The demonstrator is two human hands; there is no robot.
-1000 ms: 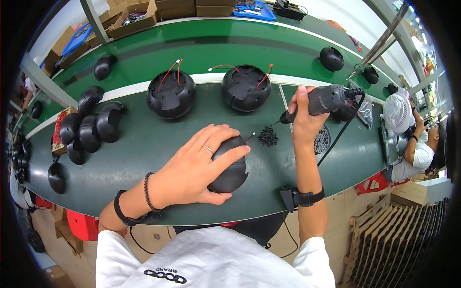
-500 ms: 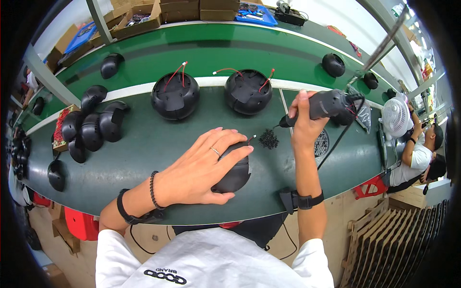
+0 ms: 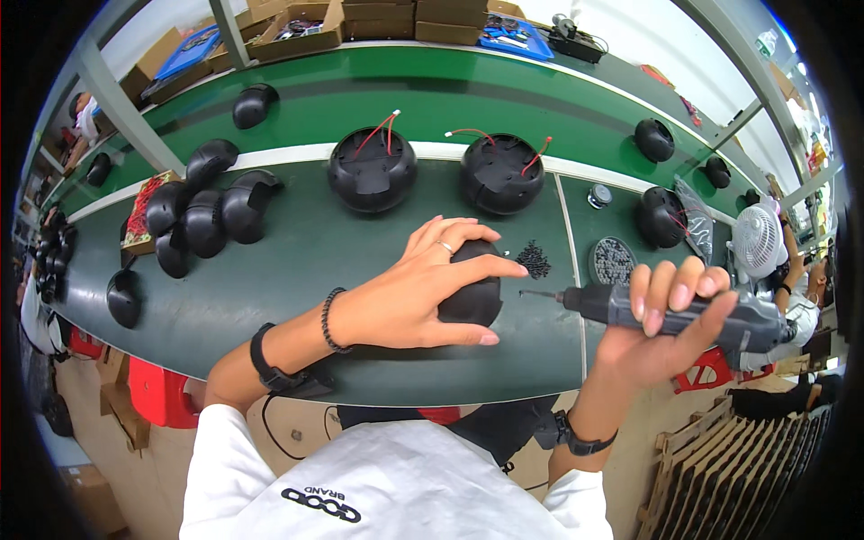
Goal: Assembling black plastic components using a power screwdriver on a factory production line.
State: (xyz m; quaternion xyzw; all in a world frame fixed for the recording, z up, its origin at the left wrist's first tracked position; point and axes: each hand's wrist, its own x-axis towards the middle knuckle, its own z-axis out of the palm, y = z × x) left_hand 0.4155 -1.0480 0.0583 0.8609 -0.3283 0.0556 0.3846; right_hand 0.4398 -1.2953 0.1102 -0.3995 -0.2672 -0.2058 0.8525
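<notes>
My left hand (image 3: 418, 292) lies over a black round plastic housing (image 3: 477, 301) on the green bench, thumb on its near side and fingers around the far side. My right hand (image 3: 661, 328) is wrapped around a dark electric screwdriver (image 3: 594, 306). Its thin bit points left toward the housing, a short way off from it. A small dark thing sits at the bit's tip, probably a screw, too small to be sure. Just beyond the tip is a small heap of black screws (image 3: 534, 261).
Two black round housings with red wires (image 3: 372, 171) stand at the bench's far side. Black half shells (image 3: 205, 223) cluster at left beside a box of red parts (image 3: 139, 220). At right are a dish of small grey parts (image 3: 613, 262), another housing (image 3: 661, 218) and a white fan (image 3: 758, 238).
The screwdriver has left the screw heap; my right hand has swung it nearer and rightward, its bit now pointing left at the housing. My left hand stays on the housing. The view has shifted.
</notes>
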